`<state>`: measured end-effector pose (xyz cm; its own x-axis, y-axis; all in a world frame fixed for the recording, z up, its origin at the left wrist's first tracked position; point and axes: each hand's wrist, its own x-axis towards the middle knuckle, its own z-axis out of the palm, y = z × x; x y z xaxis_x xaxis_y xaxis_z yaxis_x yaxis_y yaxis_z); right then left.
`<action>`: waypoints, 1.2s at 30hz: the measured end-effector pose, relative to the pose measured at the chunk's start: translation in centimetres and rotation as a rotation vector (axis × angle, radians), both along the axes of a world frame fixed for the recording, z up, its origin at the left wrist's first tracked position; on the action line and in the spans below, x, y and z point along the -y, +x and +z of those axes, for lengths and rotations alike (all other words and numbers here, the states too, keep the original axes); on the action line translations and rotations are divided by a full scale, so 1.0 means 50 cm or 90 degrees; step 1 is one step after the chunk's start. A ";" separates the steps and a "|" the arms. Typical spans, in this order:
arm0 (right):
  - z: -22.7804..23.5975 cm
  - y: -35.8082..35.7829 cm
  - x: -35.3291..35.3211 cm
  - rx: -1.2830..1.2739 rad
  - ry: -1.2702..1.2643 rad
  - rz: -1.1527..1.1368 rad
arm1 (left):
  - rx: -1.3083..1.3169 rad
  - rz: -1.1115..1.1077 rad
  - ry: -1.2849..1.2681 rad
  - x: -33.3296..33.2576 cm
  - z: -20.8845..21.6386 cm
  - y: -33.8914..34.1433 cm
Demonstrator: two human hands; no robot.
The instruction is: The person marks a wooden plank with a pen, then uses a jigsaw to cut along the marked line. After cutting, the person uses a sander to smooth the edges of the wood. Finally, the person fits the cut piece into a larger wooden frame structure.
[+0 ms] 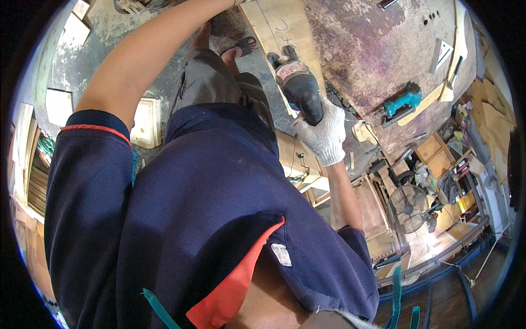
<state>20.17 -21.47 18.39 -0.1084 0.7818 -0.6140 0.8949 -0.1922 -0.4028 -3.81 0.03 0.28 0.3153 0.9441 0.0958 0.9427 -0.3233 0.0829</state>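
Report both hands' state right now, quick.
Left hand: mostly cut off at the upper edge; open or closed cannot be told.
Right hand, in a white knitted glove: closed around the rear of a black, rounded handheld power tool.

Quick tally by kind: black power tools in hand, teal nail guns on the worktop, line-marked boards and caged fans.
Black power tool, in the gloved right hand: 1
Teal nail gun, on the stained worktop: 1
Line-marked board: 1
Caged fan: 1
Total: 4
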 end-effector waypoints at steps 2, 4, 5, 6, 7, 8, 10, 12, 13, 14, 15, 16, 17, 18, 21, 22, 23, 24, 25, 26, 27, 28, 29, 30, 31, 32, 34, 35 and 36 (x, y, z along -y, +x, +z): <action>-0.010 -0.001 0.007 0.012 0.088 0.030 | 0.000 -0.003 -0.002 0.001 0.001 -0.001; 0.007 -0.012 -0.009 -0.019 0.040 0.000 | -0.006 -0.007 0.002 0.001 -0.001 -0.003; 0.015 -0.019 -0.018 -0.034 0.016 -0.015 | -0.009 -0.009 0.004 0.002 -0.002 -0.004; 0.015 -0.020 -0.020 -0.032 0.013 -0.013 | -0.007 -0.008 0.009 0.002 -0.005 -0.005; 0.016 -0.021 -0.021 -0.028 0.009 -0.011 | -0.004 -0.006 0.015 0.001 -0.006 -0.005; 0.016 -0.021 -0.022 -0.025 0.006 -0.009 | -0.001 -0.004 0.021 0.001 -0.007 -0.004; 0.013 -0.024 -0.020 -0.023 0.024 -0.015 | 0.005 -0.003 0.019 0.001 -0.007 -0.004; 0.011 -0.024 -0.021 -0.022 0.036 -0.012 | 0.010 -0.001 0.017 0.001 -0.005 -0.003; 0.009 -0.023 -0.022 -0.024 0.039 -0.005 | 0.009 0.001 0.016 0.002 -0.004 -0.003; 0.008 -0.022 -0.023 -0.026 0.042 0.002 | 0.009 0.002 0.015 0.002 -0.002 -0.003; 0.008 -0.023 -0.024 -0.028 0.042 0.001 | 0.003 0.001 0.011 0.003 0.000 -0.003; 0.008 -0.024 -0.025 -0.030 0.043 -0.001 | -0.003 0.000 0.007 0.003 0.002 -0.004; 0.008 -0.025 -0.027 -0.032 0.043 -0.003 | -0.008 0.000 0.003 0.003 0.002 -0.004; 0.010 -0.027 -0.032 -0.031 0.011 -0.012 | -0.010 -0.001 0.005 0.002 0.001 -0.005; 0.010 -0.026 -0.039 -0.007 -0.039 -0.016 | 0.000 -0.001 0.010 0.002 -0.003 -0.005; 0.003 -0.022 -0.034 0.014 -0.026 -0.002 | 0.011 0.000 0.010 0.002 -0.004 -0.004; 0.000 -0.021 -0.031 0.036 -0.012 0.011 | 0.023 0.000 0.009 0.003 -0.005 -0.004; 0.001 -0.021 -0.032 0.024 -0.031 0.000 | 0.010 -0.012 -0.002 0.001 -0.007 -0.006; 0.005 -0.024 -0.041 0.013 -0.049 -0.009 | -0.003 -0.023 -0.013 -0.004 -0.007 -0.008; 0.007 -0.026 -0.046 0.001 -0.067 -0.018 | -0.016 -0.033 -0.023 -0.010 -0.006 -0.011; 0.006 -0.027 -0.046 0.008 -0.066 -0.016 | -0.029 -0.092 -0.043 -0.025 -0.004 -0.023; 0.006 -0.028 -0.045 0.015 -0.065 -0.014 | -0.043 -0.150 -0.061 -0.046 0.008 -0.042; 0.005 -0.028 -0.044 0.022 -0.064 -0.011 | -0.056 -0.208 -0.080 -0.058 0.014 -0.053; 0.006 -0.025 -0.044 0.015 -0.058 -0.013 | -0.035 -0.197 -0.034 -0.053 -0.001 -0.052; 0.006 -0.024 -0.042 0.007 -0.053 -0.013 | -0.015 -0.184 0.012 -0.040 -0.017 -0.047; 0.005 -0.023 -0.040 -0.001 -0.047 -0.013 | 0.004 -0.171 0.057 -0.035 -0.031 -0.046; -0.004 -0.023 -0.039 0.022 -0.019 0.012 | -0.011 -0.173 0.050 -0.044 -0.042 -0.049; -0.005 -0.026 -0.039 0.033 -0.005 0.023 | -0.018 -0.175 0.047 -0.047 -0.042 -0.049; -0.002 -0.029 -0.044 0.021 -0.022 0.013 | -0.012 -0.173 0.035 -0.046 -0.042 -0.050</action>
